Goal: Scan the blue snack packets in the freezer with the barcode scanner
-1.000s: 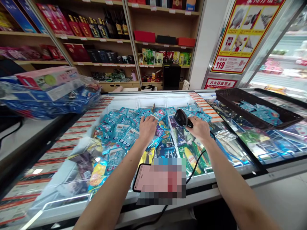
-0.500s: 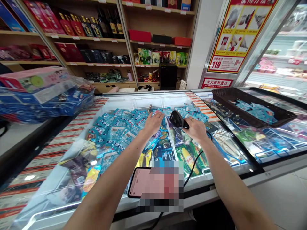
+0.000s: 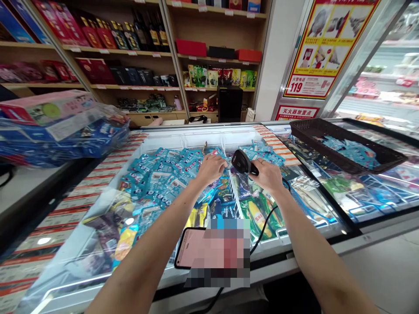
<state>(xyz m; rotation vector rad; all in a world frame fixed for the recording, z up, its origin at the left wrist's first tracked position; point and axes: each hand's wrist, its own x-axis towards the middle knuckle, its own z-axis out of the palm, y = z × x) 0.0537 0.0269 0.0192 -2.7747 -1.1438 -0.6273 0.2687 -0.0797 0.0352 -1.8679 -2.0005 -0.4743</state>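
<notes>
My right grip [image 3: 266, 174] is wrapped around a black barcode scanner [image 3: 241, 162], aimed leftward from it, probably to face my left grip [image 3: 211, 168] over blue printed packets [image 3: 160, 175]; whether that one pinches anything, I cannot tell.

1. The left arm [image 3: 157, 244] and right arm [image 3: 316, 242] are bare and reach forward, leaning in.
2. The left grip [image 3: 212, 169] has its back up, fingers bent and pointing right — their tips are hard to see.
3. The right grip [image 3: 267, 175] is near it, not touching — its fingers curl closed.
</notes>
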